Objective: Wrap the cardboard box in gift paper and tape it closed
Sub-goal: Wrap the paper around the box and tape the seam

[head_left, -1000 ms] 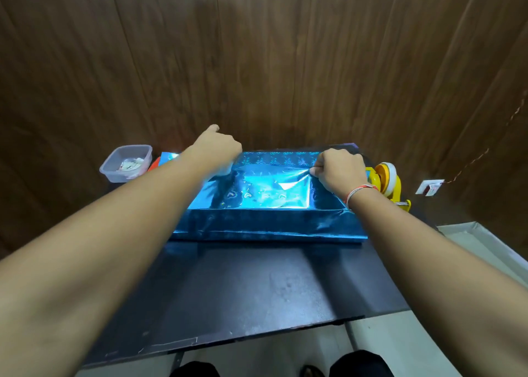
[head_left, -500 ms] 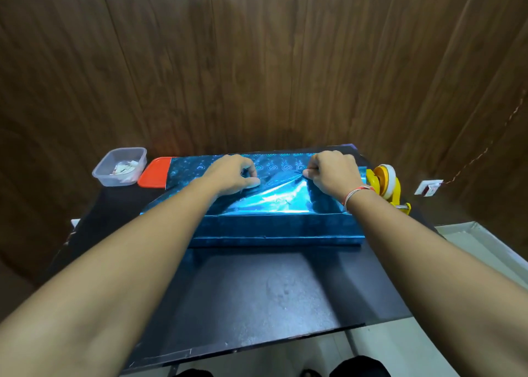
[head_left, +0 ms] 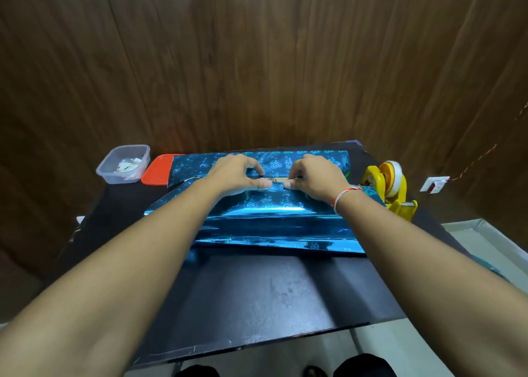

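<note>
Both hands pinching gift paper

Shiny blue gift paper bears heart prints; yellow tape dispenser; orange lid; black table.

No text, brand, number or sign can be read anywhere. The blue gift paper carries only a printed pattern of small hearts, no letters. The yellow tape dispenser near the right edge of the counter shows no label. The papers inside the clear container at the far left corner are too small and blurred to read.
</note>
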